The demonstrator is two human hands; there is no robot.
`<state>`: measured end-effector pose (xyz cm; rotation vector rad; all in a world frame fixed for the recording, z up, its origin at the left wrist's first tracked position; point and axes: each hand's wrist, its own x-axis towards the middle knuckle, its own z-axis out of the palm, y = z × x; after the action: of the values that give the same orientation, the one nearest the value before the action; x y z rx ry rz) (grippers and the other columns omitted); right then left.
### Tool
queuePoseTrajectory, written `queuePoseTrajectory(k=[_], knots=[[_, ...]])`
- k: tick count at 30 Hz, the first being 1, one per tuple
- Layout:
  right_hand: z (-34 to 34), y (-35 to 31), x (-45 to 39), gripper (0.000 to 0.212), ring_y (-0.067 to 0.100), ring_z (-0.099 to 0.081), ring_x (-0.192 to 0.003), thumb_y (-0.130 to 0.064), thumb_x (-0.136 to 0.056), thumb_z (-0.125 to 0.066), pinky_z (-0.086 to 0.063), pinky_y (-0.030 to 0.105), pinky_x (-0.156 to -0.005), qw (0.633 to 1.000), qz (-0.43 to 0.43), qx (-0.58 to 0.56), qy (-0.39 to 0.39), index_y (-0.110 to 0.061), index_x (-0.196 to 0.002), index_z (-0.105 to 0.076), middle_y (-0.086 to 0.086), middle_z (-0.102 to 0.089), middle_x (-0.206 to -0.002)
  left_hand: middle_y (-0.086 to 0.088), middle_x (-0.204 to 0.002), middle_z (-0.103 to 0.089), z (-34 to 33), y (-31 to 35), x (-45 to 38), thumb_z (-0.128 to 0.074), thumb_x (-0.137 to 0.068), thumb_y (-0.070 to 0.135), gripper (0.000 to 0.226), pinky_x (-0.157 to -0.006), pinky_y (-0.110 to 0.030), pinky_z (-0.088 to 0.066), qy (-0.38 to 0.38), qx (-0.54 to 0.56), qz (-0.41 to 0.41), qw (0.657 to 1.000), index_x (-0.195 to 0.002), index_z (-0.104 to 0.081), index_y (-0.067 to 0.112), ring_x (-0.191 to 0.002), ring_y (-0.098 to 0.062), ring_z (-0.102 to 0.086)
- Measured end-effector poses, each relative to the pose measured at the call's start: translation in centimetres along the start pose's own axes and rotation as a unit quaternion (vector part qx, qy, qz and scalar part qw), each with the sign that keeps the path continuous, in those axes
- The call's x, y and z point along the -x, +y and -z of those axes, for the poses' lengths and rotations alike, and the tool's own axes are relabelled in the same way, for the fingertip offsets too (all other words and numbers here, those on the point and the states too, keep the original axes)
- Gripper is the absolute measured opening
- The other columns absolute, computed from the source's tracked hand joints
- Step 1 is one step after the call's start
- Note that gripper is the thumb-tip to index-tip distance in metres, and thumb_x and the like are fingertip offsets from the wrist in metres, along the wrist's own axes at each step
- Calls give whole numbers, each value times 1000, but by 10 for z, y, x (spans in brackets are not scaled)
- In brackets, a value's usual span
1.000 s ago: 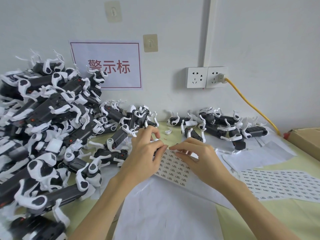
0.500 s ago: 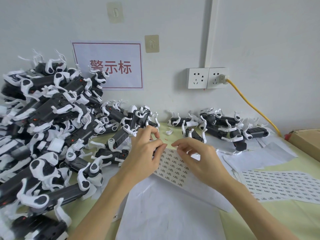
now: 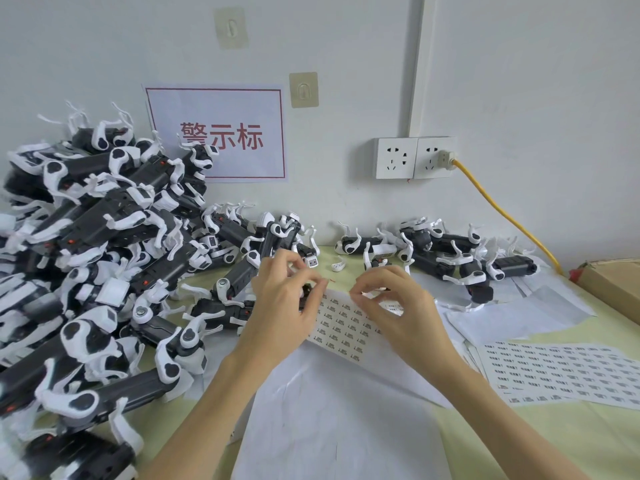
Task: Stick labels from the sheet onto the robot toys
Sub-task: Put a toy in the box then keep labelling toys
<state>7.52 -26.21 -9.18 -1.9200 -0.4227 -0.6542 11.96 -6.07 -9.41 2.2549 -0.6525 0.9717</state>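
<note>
A small label sheet (image 3: 343,323) with rows of printed stickers lies tilted over white paper in the middle. My left hand (image 3: 284,303) pinches the sheet's upper left edge, and a dark toy part shows behind its fingers. With thumb and forefinger, my right hand (image 3: 401,310) pinches a label at the sheet's top edge; I cannot tell whether it has come off. A big pile of black-and-white robot toys (image 3: 104,258) fills the left side. A smaller group of robot toys (image 3: 446,251) lies along the wall behind my hands.
A second, fuller label sheet (image 3: 568,372) lies at the right on the pale green table (image 3: 554,441). Loose white backing paper (image 3: 339,414) covers the near middle. A cardboard box (image 3: 616,282) sits at the right edge. A yellow cable (image 3: 502,209) runs down from the wall sockets (image 3: 412,157).
My right hand's fingers have lifted off the sheet and curled into a pinch at its top edge. My left hand has hardly moved.
</note>
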Motion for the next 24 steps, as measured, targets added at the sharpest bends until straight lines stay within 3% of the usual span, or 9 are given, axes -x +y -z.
queuePoseTrajectory(k=[5, 9, 12, 15, 18, 19, 21, 22, 24], knots=[[1, 2, 1, 10, 8, -71, -80, -12, -94, -77, -53, 15, -73, 983, -141, -117, 29, -22, -91, -77, -7, -78, -90, -12, -117, -54, 8, -11, -8, -78, -94, 28, 26, -96, -41, -45, 3, -20, 139, 990, -111, -78, 9, -108, -33, -53], [0, 5, 1, 3, 11, -70, -79, -14, -93, -79, -54, 19, -73, 961, -207, -186, 13, -16, -95, -78, 3, -78, -90, -6, -112, -59, 18, -18, -9, -82, -89, 28, 39, -91, -35, -46, -77, -69, 127, 986, -124, -73, 15, -108, -30, -60], [1, 4, 1, 6, 14, -71, -81, -14, -93, -79, -56, 22, -76, 956, -215, -201, 15, -17, -98, -79, 6, -78, -93, -2, -104, -66, 26, -19, -10, -86, -83, 31, 41, -87, -37, -48, -98, -131, 82, 983, -120, -74, 17, -103, -30, -60], [2, 3, 1, 10, 15, -71, -81, -13, -92, -79, -52, 15, -69, 949, -229, -217, 32, -18, -101, -79, 7, -79, -94, -1, -97, -73, 31, -18, -12, -88, -81, 30, 35, -80, -39, -50, -45, -153, 57, 986, -113, -79, 17, -94, -29, -64], [4, 3, -1, 27, 18, -73, -87, -13, -91, -80, -57, 22, -83, 925, -252, -284, 26, -15, -117, -74, 11, -79, -96, 12, -101, -76, 31, -9, -14, -85, -85, 27, 29, -81, -30, -50, 73, 22, 173, 982, -114, -77, 25, -97, -12, -68], [5, 2, -1, 32, 19, -73, -89, -12, -90, -80, -58, 26, -88, 912, -257, -318, 24, -11, -121, -72, 12, -78, -96, 15, -101, -76, 30, -4, -16, -84, -87, 27, 27, -83, -27, -52, 106, 133, 233, 957, -113, -77, 28, -98, -7, -69], [7, 1, -3, 34, 20, -74, -91, -7, -89, -79, -59, 23, -87, 892, -260, -369, 25, -5, -122, -70, 13, -78, -96, 10, -97, -76, 29, 9, -20, -82, -91, 23, 24, -77, -27, -60, 123, 380, 337, 852, -113, -76, 30, -97, -8, -72], [7, 0, -4, 33, 20, -75, -91, -6, -90, -78, -58, 21, -85, 889, -257, -377, 26, -4, -122, -69, 13, -78, -95, 5, -96, -75, 29, 16, -21, -80, -93, 20, 26, -74, -27, -62, 111, 460, 366, 801, -116, -75, 29, -94, -10, -73], [9, -2, -5, 30, 19, -75, -90, -7, -92, -78, -56, 17, -79, 899, -243, -364, 23, -6, -121, -69, 10, -78, -95, 3, -100, -77, 24, 26, -20, -73, -98, 16, 34, -73, -33, -64, 65, 535, 384, 750, -126, -70, 35, -93, -13, -75]])
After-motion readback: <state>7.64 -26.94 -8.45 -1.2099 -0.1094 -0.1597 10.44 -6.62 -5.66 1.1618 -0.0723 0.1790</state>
